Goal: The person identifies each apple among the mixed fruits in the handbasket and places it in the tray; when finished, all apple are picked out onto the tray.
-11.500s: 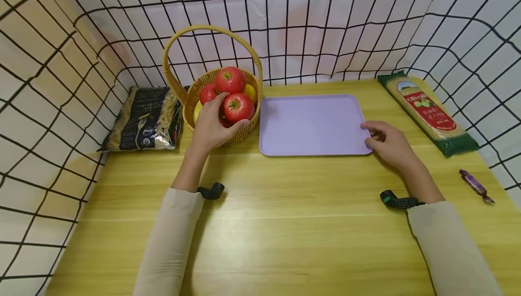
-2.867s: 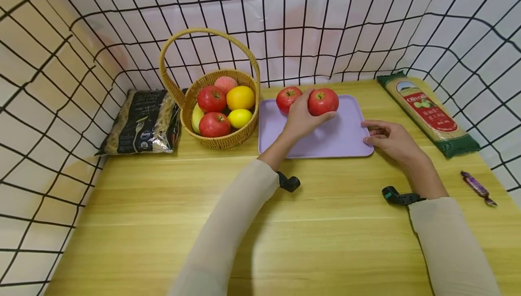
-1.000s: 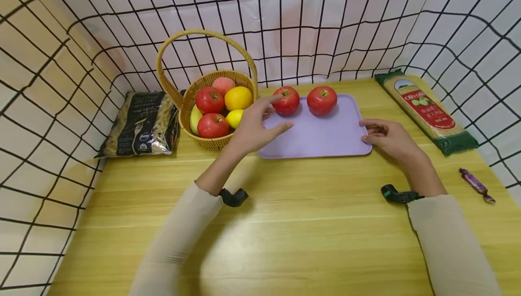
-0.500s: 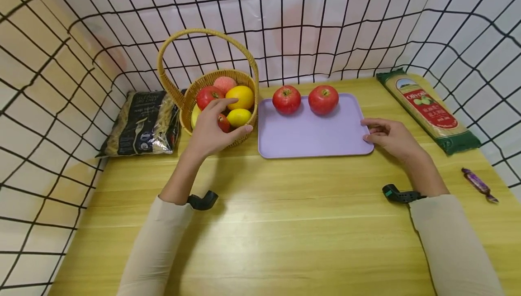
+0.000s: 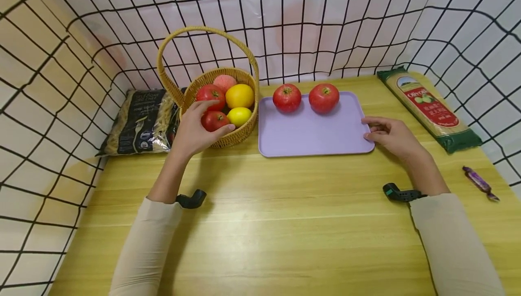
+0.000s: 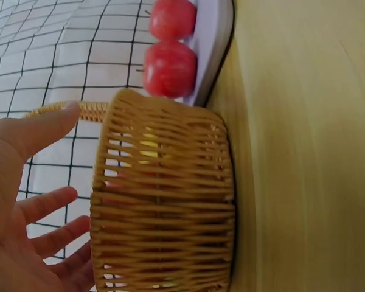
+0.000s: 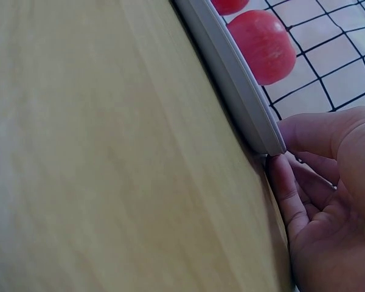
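Observation:
My left hand [image 5: 193,128] hovers at the front left of a wicker basket [image 5: 234,140], fingers spread around a red apple [image 5: 214,121] without a visible grip. In the left wrist view the fingers [image 6: 52,207] stand apart beside the woven wall. The basket also holds another red apple [image 5: 210,94], a peach [image 5: 224,82], an orange-yellow fruit [image 5: 239,96] and a lemon [image 5: 239,116]. My right hand [image 5: 392,137] pinches the right edge of a lilac tray [image 5: 313,135], thumb and finger at its rim in the right wrist view. Two red apples [image 5: 286,97] sit at the tray's back.
A dark pasta bag [image 5: 140,124] lies left of the basket. A green-ended spaghetti pack [image 5: 427,106] lies at the back right, with a purple-wrapped candy [image 5: 480,183] nearer the front. Gridded white cloth [image 5: 309,24] walls the back and sides. The basket's tall handle [image 5: 203,29] arches over the fruit.
Two red apples have gone from the basket to the tray. My left hand let go of the second one and moved back left over the basket. The right hand has stayed at the tray's edge.

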`<action>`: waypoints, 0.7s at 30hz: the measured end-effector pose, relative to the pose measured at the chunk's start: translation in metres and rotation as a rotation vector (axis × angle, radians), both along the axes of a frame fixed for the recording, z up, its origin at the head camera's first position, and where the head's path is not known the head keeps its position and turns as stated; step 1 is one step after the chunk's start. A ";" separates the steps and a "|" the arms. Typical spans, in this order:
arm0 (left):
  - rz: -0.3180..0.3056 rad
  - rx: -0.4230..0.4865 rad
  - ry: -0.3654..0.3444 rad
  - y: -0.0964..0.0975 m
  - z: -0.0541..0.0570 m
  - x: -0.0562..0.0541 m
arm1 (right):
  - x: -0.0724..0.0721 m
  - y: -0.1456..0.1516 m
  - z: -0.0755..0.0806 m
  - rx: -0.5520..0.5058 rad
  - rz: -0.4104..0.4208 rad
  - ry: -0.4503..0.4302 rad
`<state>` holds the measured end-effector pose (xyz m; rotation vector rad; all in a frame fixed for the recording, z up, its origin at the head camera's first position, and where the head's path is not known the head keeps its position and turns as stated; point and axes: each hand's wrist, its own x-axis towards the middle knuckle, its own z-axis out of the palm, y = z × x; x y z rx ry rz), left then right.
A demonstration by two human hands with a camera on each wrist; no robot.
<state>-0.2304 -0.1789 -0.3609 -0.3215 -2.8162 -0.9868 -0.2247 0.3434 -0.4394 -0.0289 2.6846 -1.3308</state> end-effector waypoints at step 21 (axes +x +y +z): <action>0.073 -0.123 -0.091 -0.010 -0.011 -0.010 | 0.002 -0.002 0.001 0.024 -0.004 -0.010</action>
